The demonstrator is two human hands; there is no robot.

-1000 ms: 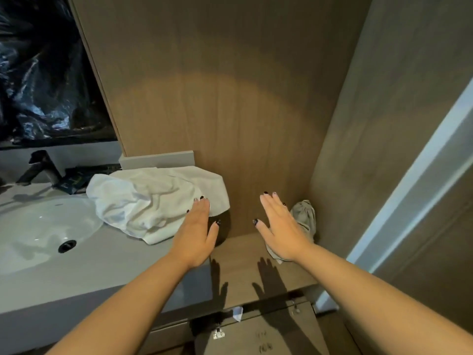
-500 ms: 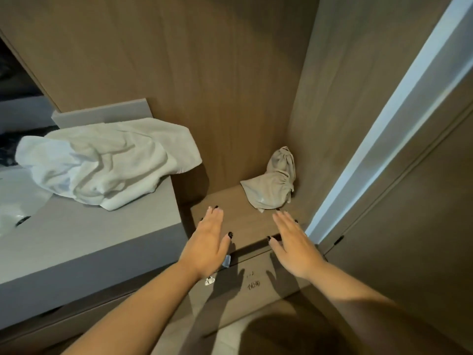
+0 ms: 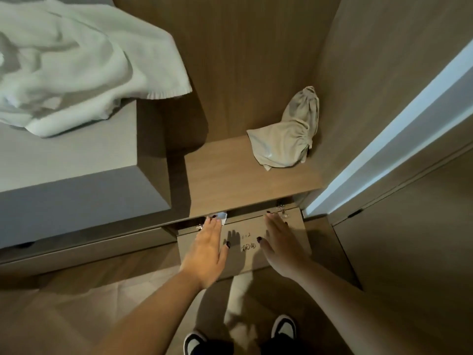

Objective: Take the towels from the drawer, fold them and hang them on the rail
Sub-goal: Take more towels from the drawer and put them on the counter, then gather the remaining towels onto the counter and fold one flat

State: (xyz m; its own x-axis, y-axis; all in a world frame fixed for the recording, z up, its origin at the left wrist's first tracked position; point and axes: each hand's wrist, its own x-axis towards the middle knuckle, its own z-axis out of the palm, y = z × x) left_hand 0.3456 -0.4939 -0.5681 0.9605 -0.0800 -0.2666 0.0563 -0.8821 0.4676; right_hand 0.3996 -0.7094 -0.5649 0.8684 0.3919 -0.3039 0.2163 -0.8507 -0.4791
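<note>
A brown drawer front [image 3: 243, 248] with handwritten marks sits below a wooden shelf [image 3: 230, 178], a narrow dark gap showing along its top edge. My left hand [image 3: 206, 252] is flat with straight fingers over the drawer's left top edge, fingertips by a small pale tag [image 3: 221, 217]. My right hand [image 3: 281, 245] is spread the same way over the right side, fingertips near a metal fitting [image 3: 281, 211]. A crumpled white towel [image 3: 76, 65] lies on the grey counter [image 3: 76, 180] at the upper left. No rail is in view.
A beige drawstring bag [image 3: 286, 142] sits in the shelf's back right corner. Wooden panels close in the back and right. A white door frame [image 3: 384, 147] runs diagonally at right. My black-and-white shoes [image 3: 240, 336] stand on the tiled floor below.
My view has tilted down from the counter and sink to the drawer. Both hands have dropped from shelf height to the drawer's top edge, still flat.
</note>
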